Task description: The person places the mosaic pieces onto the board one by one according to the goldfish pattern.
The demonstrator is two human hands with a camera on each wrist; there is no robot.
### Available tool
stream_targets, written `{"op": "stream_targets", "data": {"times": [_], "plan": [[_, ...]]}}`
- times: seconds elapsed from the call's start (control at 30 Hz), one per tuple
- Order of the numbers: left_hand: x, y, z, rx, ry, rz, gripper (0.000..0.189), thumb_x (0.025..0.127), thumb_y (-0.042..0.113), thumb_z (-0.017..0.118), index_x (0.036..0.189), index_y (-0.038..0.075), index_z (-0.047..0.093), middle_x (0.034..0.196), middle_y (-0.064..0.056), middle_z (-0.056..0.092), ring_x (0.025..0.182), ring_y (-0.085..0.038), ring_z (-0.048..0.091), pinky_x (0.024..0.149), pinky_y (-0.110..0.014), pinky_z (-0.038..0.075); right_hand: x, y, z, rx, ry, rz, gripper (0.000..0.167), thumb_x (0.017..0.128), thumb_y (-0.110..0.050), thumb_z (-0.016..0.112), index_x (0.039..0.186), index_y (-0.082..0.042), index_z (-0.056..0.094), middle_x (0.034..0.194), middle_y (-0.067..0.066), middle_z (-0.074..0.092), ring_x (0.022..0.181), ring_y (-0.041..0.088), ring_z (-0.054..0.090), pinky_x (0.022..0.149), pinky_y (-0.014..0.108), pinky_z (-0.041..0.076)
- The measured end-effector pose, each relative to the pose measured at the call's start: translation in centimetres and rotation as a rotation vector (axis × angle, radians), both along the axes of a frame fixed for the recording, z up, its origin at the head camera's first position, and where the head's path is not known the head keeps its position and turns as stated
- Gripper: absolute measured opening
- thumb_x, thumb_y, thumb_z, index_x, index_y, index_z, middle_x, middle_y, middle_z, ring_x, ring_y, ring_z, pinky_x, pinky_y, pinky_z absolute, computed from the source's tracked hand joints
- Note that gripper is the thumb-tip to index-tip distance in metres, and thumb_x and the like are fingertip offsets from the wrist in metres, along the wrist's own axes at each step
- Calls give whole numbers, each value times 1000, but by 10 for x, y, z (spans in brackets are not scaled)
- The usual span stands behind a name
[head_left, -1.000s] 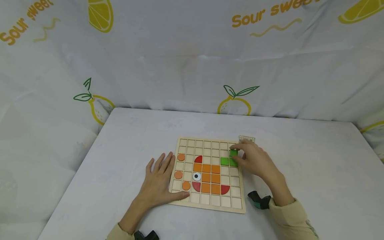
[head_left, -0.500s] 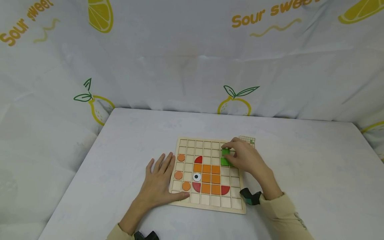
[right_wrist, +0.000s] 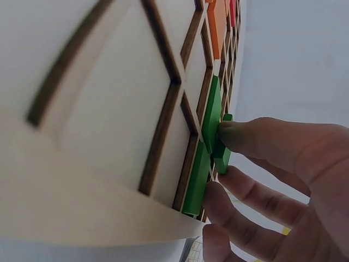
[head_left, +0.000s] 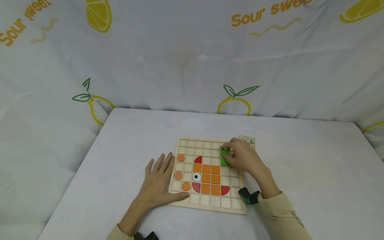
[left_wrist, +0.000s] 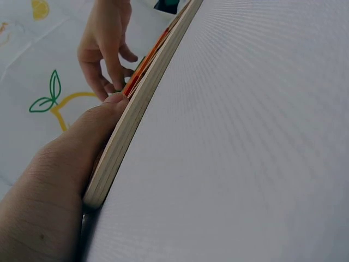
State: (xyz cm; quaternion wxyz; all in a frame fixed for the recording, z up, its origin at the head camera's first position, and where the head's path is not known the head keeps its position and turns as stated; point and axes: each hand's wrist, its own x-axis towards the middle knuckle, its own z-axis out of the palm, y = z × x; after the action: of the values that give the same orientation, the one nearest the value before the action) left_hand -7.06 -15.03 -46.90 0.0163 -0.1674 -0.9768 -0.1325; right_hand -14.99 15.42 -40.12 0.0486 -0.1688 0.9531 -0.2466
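Observation:
A wooden grid board (head_left: 210,209) lies on the table. My right hand (head_left: 244,155) pinches a green square tile (right_wrist: 222,147) between thumb and fingers, over the board's upper right part. Right beside it two more green tiles sit in cells, one (right_wrist: 212,112) near the thumb and one (right_wrist: 197,180) by the fingers. My left hand (head_left: 157,183) rests at the board's left edge with fingers straight and spread. Its thumb (left_wrist: 103,112) lies over the near left corner of the board.
Orange square tiles (head_left: 206,179), red quarter-round pieces (head_left: 225,190), a round eye piece (head_left: 196,177) and orange discs (head_left: 178,175) sit in the board's cells. A small grid-patterned card (head_left: 247,139) lies behind the right hand, partly hidden.
My right hand has moved left with the green tile, from the last column to the one beside it, and has since shifted only slightly. The left hand stays in place.

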Motion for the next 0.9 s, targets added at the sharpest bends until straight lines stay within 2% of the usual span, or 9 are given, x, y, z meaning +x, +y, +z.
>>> {"op": "stream_targets", "data": {"times": [0.27,0.53,0.73,0.9], "plan": [[0,0,-1,2,6,-2,128,69,85,66,164,10,22,172,-6,22,159,-31,18,123,-63,10,-1,0,0,8,-21,-6,26,89,-8,72,114,-6,77,103,11,71,76,17,52,69,30,43],[0,0,-1,1,17,-6,128,69,84,66,164,9,22,172,-6,23,159,-32,19,123,-63,10,0,2,0,10,-27,-3,26,89,-8,73,114,-7,78,105,10,72,78,17,51,79,40,43],[0,0,0,-7,20,-7,128,70,85,65,164,10,22,172,-6,23,159,-32,19,123,-63,10,1,0,1,17,-26,-7,27,89,-8,73,115,-7,78,107,11,72,80,19,51,81,43,44],[0,0,0,1,13,-4,127,69,84,66,163,9,23,172,-6,22,159,-32,18,124,-63,10,1,-1,1,29,-18,-5,26,89,-8,73,115,-7,78,110,12,72,85,22,53,91,54,46]]}}
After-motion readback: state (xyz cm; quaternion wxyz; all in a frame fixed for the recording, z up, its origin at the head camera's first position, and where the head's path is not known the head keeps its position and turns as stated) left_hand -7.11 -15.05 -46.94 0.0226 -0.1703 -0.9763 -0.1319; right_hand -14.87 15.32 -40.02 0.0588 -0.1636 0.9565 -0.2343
